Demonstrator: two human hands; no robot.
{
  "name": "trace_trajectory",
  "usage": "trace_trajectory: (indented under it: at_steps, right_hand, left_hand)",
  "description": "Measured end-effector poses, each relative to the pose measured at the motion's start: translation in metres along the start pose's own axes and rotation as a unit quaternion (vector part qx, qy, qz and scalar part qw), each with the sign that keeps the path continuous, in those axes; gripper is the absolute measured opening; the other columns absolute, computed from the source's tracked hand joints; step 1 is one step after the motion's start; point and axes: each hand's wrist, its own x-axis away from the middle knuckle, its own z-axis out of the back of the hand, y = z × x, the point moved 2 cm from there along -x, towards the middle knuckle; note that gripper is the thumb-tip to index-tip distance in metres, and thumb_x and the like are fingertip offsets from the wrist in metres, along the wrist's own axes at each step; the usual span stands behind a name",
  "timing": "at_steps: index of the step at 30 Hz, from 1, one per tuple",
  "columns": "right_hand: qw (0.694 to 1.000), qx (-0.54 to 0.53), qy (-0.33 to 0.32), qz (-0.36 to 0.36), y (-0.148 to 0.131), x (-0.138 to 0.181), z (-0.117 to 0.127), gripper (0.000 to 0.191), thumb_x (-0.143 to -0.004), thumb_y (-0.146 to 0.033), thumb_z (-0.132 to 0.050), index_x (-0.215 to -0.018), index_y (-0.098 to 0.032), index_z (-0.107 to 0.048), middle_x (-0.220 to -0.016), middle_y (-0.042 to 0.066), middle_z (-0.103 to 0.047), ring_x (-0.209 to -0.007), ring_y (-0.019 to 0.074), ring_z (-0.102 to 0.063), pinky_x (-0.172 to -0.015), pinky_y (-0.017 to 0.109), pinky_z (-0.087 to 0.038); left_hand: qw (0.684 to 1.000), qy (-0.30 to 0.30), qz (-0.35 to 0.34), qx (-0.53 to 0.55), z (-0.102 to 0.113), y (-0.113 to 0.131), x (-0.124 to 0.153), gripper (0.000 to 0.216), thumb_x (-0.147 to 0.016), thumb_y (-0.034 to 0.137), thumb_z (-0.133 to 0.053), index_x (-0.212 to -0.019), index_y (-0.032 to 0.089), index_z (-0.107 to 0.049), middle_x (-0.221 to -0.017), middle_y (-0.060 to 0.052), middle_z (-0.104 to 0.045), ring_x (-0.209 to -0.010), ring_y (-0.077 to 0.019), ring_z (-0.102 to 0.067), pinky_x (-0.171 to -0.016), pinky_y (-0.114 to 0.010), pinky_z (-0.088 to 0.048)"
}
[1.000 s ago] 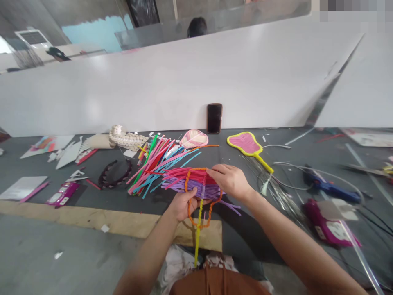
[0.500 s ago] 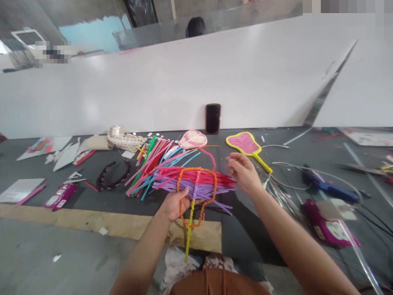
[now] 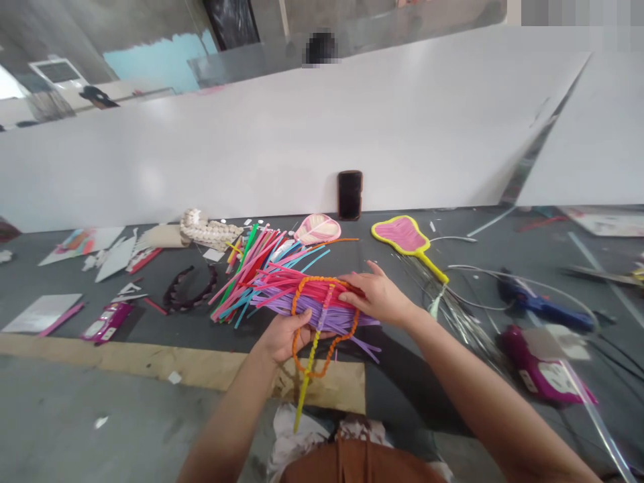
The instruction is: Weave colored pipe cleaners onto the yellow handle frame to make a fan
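My left hand point(image 3: 288, 337) is closed on a leaf-shaped frame of twisted orange pipe cleaner point(image 3: 334, 346), thumb in front and fingers behind. Down its middle runs a stem point(image 3: 312, 349), yellow below, purple and pink toward the top. Purple pipe cleaners point(image 3: 282, 300) and dark pink pipe cleaners point(image 3: 282, 280) lie in layers behind or across the frame; which strands are fastened to it, I cannot tell. My right hand point(image 3: 380, 295) is closed over the pink strands at the frame's upper right, fingertips partly hidden.
Loose coloured pipe cleaners point(image 3: 251, 268) lie behind my left hand. Beyond stand a phone point(image 3: 350, 194) against the white partition point(image 3: 241, 161) and a yellow-edged pink leaf point(image 3: 401, 235). A blue glue gun point(image 3: 548, 308) with its cord lies right; a dark braided headband point(image 3: 188, 298) lies left.
My right hand has come left and down from beside the frame onto its upper right. The curved pink strand above the frame no longer shows there. The stem's lower end has swung left.
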Motion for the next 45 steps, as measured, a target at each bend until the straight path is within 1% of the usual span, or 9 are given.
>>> trace_trajectory:
  at_steps: [3,5,7,9,15,21,28,38,45]
  right_hand:
    - [0.998,-0.056,-0.024,0.002,0.001,0.002,0.006,0.027,-0.096,-0.039,-0.051,-0.107,-0.02,-0.066,-0.097,0.006,-0.075,-0.091,0.0197,-0.069,-0.105,0.048,-0.035]
    - [0.996,-0.082,-0.022,0.002,0.0,0.004,0.013,0.027,-0.096,-0.04,-0.051,-0.098,-0.02,-0.068,-0.089,0.004,-0.074,-0.081,0.0163,-0.066,-0.09,0.035,-0.044]
    - [0.993,-0.107,-0.034,-0.022,0.0,0.006,0.019,0.029,-0.095,-0.042,-0.051,-0.09,-0.02,-0.07,-0.081,0.002,-0.072,-0.07,0.0138,-0.062,-0.071,0.026,-0.044]
    - [0.988,-0.137,-0.059,-0.049,0.001,0.009,0.024,0.03,-0.094,-0.044,-0.052,-0.088,-0.02,-0.07,-0.077,0.0,-0.07,-0.065,0.0123,-0.059,-0.061,0.023,-0.04]
    - [0.975,-0.193,-0.083,-0.07,0.008,0.017,0.03,0.029,-0.091,-0.042,-0.052,-0.098,-0.022,-0.071,-0.091,0.0,-0.073,-0.079,0.0152,-0.064,-0.071,0.025,-0.046]
    - [0.98,-0.163,-0.075,-0.082,0.016,0.02,0.031,0.026,-0.09,-0.036,-0.051,-0.093,-0.023,-0.074,-0.084,-0.001,-0.075,-0.072,0.0145,-0.065,-0.066,0.025,-0.047]
    - [0.99,-0.114,-0.035,-0.075,0.009,0.013,0.028,0.034,-0.09,-0.038,-0.054,-0.117,-0.023,-0.068,-0.116,0.006,-0.072,-0.098,0.0204,-0.069,-0.076,0.029,-0.053]
    - [0.982,-0.17,-0.059,-0.055,-0.001,0.005,0.012,0.023,-0.088,-0.023,-0.051,-0.097,-0.023,-0.072,-0.089,0.0,-0.076,-0.077,0.0145,-0.068,-0.068,0.024,-0.048]
    - [0.971,-0.209,-0.088,-0.071,0.001,0.004,0.012,0.024,-0.088,-0.026,-0.052,-0.101,-0.023,-0.072,-0.096,0.0,-0.075,-0.082,0.0153,-0.068,-0.073,0.025,-0.05]
  left_hand:
    - [1.0,-0.011,0.003,0.004,-0.001,0.002,0.002,0.042,-0.085,0.017,-0.067,-0.125,0.015,-0.06,-0.109,-0.013,-0.074,-0.111,-0.0302,-0.067,-0.103,-0.053,-0.048]
    - [1.0,-0.016,0.005,0.008,-0.001,0.002,0.001,0.039,-0.085,0.018,-0.067,-0.123,0.014,-0.062,-0.108,-0.013,-0.074,-0.11,-0.0304,-0.067,-0.103,-0.054,-0.048]
    - [1.0,-0.019,0.008,0.012,-0.001,-0.001,0.0,0.036,-0.085,0.017,-0.066,-0.121,0.014,-0.063,-0.108,-0.013,-0.074,-0.11,-0.0302,-0.067,-0.103,-0.053,-0.048]
    - [1.0,-0.02,0.012,0.017,0.0,-0.004,0.0,0.032,-0.086,0.016,-0.066,-0.117,0.014,-0.065,-0.106,-0.013,-0.075,-0.11,-0.0298,-0.067,-0.103,-0.053,-0.049]
    - [0.999,-0.017,0.018,0.032,0.005,-0.01,0.0,0.023,-0.086,0.017,-0.065,-0.108,0.012,-0.068,-0.101,-0.012,-0.076,-0.108,-0.0289,-0.068,-0.102,-0.051,-0.05]
    - [0.999,-0.012,0.014,0.03,0.009,-0.014,-0.001,0.024,-0.087,0.017,-0.063,-0.11,0.012,-0.067,-0.102,-0.012,-0.075,-0.109,-0.0281,-0.068,-0.103,-0.05,-0.049]
    - [1.0,-0.004,0.024,0.013,0.002,-0.018,-0.002,0.033,-0.088,0.015,-0.062,-0.121,0.013,-0.062,-0.106,-0.013,-0.074,-0.107,-0.0281,-0.068,-0.103,-0.051,-0.049]
    - [0.999,-0.015,0.034,0.018,0.006,-0.023,-0.001,0.047,-0.088,0.014,-0.064,-0.133,0.016,-0.054,-0.114,-0.014,-0.072,-0.111,-0.0292,-0.067,-0.105,-0.053,-0.047]
    - [0.999,-0.019,0.033,0.018,0.007,-0.021,-0.002,0.045,-0.087,0.015,-0.064,-0.131,0.015,-0.056,-0.113,-0.015,-0.072,-0.109,-0.0289,-0.068,-0.103,-0.052,-0.049]
